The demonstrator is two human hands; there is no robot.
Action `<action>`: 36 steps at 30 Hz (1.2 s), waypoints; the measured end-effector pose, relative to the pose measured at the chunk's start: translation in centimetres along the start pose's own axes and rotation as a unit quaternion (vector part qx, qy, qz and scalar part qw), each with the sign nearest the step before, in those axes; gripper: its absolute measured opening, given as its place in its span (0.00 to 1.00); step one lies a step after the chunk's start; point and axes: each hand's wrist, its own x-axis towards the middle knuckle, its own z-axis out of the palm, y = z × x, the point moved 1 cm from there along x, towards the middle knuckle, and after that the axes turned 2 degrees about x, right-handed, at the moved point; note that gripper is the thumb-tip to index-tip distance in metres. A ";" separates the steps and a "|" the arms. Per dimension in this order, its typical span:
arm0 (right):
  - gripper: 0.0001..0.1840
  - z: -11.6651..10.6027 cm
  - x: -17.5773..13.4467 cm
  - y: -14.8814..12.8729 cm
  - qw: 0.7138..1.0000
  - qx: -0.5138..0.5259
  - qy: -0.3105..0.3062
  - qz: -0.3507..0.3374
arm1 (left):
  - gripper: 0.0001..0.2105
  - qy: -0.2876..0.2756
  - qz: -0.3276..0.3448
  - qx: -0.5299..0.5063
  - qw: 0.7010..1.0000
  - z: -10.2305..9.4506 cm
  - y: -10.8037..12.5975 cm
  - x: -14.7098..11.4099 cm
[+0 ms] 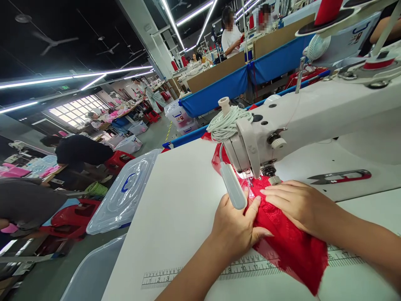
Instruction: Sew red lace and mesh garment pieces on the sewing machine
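Red lace fabric (291,240) runs under the presser foot (249,180) of a white sewing machine (313,106), its near end trailing over the table. My left hand (232,225) grips the fabric's left edge just in front of the foot, partly behind a grey-white lamp head (233,186). On the right, my right hand (294,205) lies flat on the lace, fingers stretched toward the needle area. Sheer red material (216,161) also shows behind the lamp. The exact needle point is hard to make out.
Black-and-red thread snips (341,176) lie on the machine bed. A printed ruler (244,269) crosses the white table (175,200). Lidded plastic bins (128,188) stand left of it. Pale cord (230,121) is coiled on the machine head. Other people sit and stand at workstations beyond.
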 end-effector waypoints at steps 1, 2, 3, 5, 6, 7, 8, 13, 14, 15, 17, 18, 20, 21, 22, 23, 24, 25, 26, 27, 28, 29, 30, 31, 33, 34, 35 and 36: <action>0.17 0.1 -0.1 0.1 1.000 -0.003 -0.002 0.003 | 0.38 -0.002 -0.001 0.005 1.000 0.1 0.0 0.0; 0.17 0.3 -0.1 0.1 1.000 -0.006 -0.003 0.005 | 0.37 -0.008 -0.002 0.012 1.000 0.1 -0.1 0.0; 0.17 0.4 -0.2 0.2 1.000 -0.009 -0.005 0.007 | 0.36 -0.016 -0.001 0.017 1.000 0.2 -0.2 0.0; 0.18 0.6 -0.3 0.4 1.000 -0.014 -0.007 0.008 | 0.35 -0.026 0.001 0.024 0.999 0.3 -0.3 0.0; 0.18 0.7 -0.3 0.5 1.000 -0.015 -0.007 0.005 | 0.35 -0.026 0.001 0.025 0.999 0.3 -0.4 0.0; 0.18 0.7 -0.3 0.6 1.000 -0.015 -0.008 0.001 | 0.35 -0.023 0.003 0.022 1.000 0.3 -0.5 0.1; 0.19 0.7 -0.3 0.6 1.000 -0.013 -0.008 -0.004 | 0.36 -0.018 0.008 0.013 1.000 0.3 -0.6 0.2; 0.22 0.0 0.0 0.1 0.999 0.008 -0.001 -0.032 | 0.35 -0.025 0.053 -0.062 0.996 -0.1 -0.7 0.8; 0.21 -0.1 0.0 -0.2 0.999 0.018 0.004 -0.034 | 0.31 -0.028 0.051 -0.071 0.996 -0.2 -0.7 0.8; 0.20 -0.1 0.1 -0.4 0.999 0.030 0.006 -0.034 | 0.28 -0.031 0.046 -0.077 0.995 -0.2 -0.7 0.8; 0.18 -0.2 0.2 -0.6 0.999 0.045 0.002 -0.030 | 0.23 -0.042 0.023 -0.087 0.995 -0.3 -0.7 0.8; 0.18 -0.1 0.2 -0.7 0.999 0.046 -0.002 -0.024 | 0.22 -0.048 0.009 -0.090 0.995 -0.3 -0.7 0.8; 0.19 0.0 0.2 -0.6 0.999 0.039 -0.006 -0.010 | 0.23 -0.050 -0.006 -0.087 0.995 -0.4 -0.7 0.7; 0.20 0.0 0.1 -0.5 0.999 0.037 -0.005 -0.003 | 0.24 -0.048 -0.004 -0.083 0.995 -0.5 -0.6 0.7; 0.20 0.0 0.0 -0.4 0.999 0.036 -0.005 0.002 | 0.25 -0.046 0.002 -0.080 0.996 -0.5 -0.6 0.7; 0.21 0.0 0.0 -0.2 0.999 0.035 -0.008 0.003 | 0.26 -0.045 0.010 -0.080 0.996 -0.6 -0.5 0.8; 0.21 0.0 -0.1 -0.1 0.999 0.035 -0.013 0.004 | 0.26 -0.045 0.015 -0.082 0.996 -0.7 -0.4 0.8; 0.21 0.0 -0.1 0.0 0.999 0.034 -0.018 0.005 | 0.27 -0.045 0.018 -0.081 0.996 -0.8 -0.4 0.9; 0.21 0.0 -0.2 0.1 0.999 0.032 -0.021 0.007 | 0.28 -0.044 0.018 -0.076 0.996 -0.9 -0.3 0.9; 0.21 -0.1 -0.2 0.2 0.999 0.030 -0.022 0.011 | 0.28 -0.039 0.018 -0.066 0.997 -0.9 -0.3 0.9; 0.21 -0.1 -0.2 0.2 0.999 0.029 -0.021 0.014 | 0.29 -0.032 0.021 -0.052 0.998 -0.9 -0.2 0.8; 0.21 -0.1 -0.2 0.2 0.999 0.028 -0.021 0.018 | 0.30 -0.024 0.025 -0.038 0.999 -0.9 -0.2 0.7; 0.21 -0.1 -0.2 0.2 0.999 0.027 -0.020 0.020 | 0.30 -0.018 0.028 -0.024 0.999 -0.8 -0.1 0.6; 0.21 -0.1 -0.2 0.2 0.999 0.026 -0.018 0.023 | 0.30 -0.012 0.031 -0.015 0.999 -0.7 0.0 0.4; 0.21 -0.1 -0.2 0.2 0.999 0.025 -0.012 0.025 | 0.30 -0.007 0.030 0.000 1.000 -0.4 0.1 0.1; 0.21 -0.1 -0.2 0.2 0.999 0.026 -0.010 0.025 | 0.31 -0.007 0.028 0.007 1.000 -0.3 0.1 -0.1; 0.20 -0.1 -0.1 0.2 0.999 0.026 -0.009 0.024 | 0.31 -0.009 0.026 0.012 1.000 -0.3 0.2 -0.2; 0.20 -0.1 -0.1 0.2 0.999 0.027 -0.008 0.023 | 0.32 -0.012 0.025 0.015 0.999 -0.2 0.2 -0.2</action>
